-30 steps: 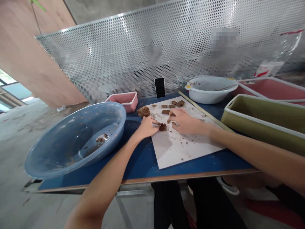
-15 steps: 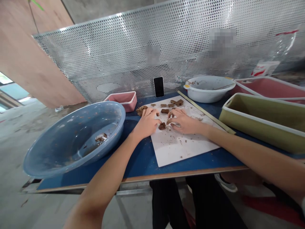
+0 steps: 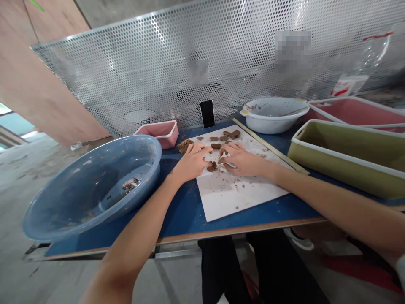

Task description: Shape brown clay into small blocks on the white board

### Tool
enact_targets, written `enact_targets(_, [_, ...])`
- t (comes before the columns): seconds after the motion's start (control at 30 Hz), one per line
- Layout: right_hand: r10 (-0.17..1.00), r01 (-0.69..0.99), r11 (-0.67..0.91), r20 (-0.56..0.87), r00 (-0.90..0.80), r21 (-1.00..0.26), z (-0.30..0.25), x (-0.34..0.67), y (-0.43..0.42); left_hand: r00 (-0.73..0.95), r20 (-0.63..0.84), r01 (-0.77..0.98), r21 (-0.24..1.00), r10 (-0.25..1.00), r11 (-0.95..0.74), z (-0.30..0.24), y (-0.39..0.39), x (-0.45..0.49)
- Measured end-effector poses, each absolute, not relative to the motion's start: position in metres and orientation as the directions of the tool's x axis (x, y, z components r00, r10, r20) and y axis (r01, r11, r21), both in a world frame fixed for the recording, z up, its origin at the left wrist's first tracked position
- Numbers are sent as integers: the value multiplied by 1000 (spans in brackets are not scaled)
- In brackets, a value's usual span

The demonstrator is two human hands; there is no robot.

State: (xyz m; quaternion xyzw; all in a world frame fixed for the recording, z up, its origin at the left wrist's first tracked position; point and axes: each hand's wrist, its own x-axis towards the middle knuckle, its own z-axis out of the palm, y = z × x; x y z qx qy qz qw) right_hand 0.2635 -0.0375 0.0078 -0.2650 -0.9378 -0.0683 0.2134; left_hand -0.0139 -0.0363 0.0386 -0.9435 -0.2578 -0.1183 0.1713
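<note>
A small lump of brown, clay-like material [image 3: 211, 166] lies on the white board [image 3: 221, 202] between my hands. My left hand [image 3: 192, 162] is at its left, fingers apart and curved, the thumb at the lump's edge. On the other side, my right hand [image 3: 238, 158] spreads its bent fingers close to the lump; whether they touch it I cannot tell. Just beyond the fingertips is a brown block [image 3: 216, 146]. Several more brown pieces [image 3: 232, 134] lie along the board's far side, and a crumbly brown heap [image 3: 185, 146] is beyond my left hand. Crumbs dot the board.
A large blue basin [image 3: 95, 185] stands at the left, with a pink tub [image 3: 161, 133] behind it. A phone [image 3: 207, 114] leans upright at the back. A pale strip [image 3: 268, 145] borders the board; a white basin [image 3: 275, 122], green trough [image 3: 335, 156] and pink trough [image 3: 360, 112] stand right.
The whole view has shifted slightly, so things appear a little further left. My hands stay around the lump, with small finger movements; the lump looks slightly different in outline.
</note>
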Motion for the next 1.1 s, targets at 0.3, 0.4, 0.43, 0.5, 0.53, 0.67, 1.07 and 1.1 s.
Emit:
enact_targets(0.3, [433,510,853,391,-812,114,9,265,-37,830,305,540,-224,468,-811,37,-36,-12])
enact_targets(0.4, [428,506,852,383,-819,130,8,265,-37,830,300,539,-215,470,-814,36,-35,-12])
enact_targets(0.43, [427,507,850,376,-822,144,8,265,-37,830,300,539,-214,470,-815,36,-35,-12])
enact_targets(0.5, [424,507,846,366,-829,169,9,265,-37,828,299,542,-206,475,-815,36,-35,-12])
enact_targets(0.53, [422,506,844,362,-831,177,9,265,-37,825,298,545,-197,480,-815,36,-35,-12])
enact_targets(0.67, [427,510,836,344,-836,202,10,264,-38,820,290,554,-184,494,-812,35,-35,-12])
enact_targets(1.07, [441,508,855,372,-817,103,11,263,-40,822,284,555,-201,494,-807,36,-36,-10])
enact_targets(1.1, [437,506,856,375,-817,104,11,263,-40,820,285,557,-198,497,-806,36,-36,-11])
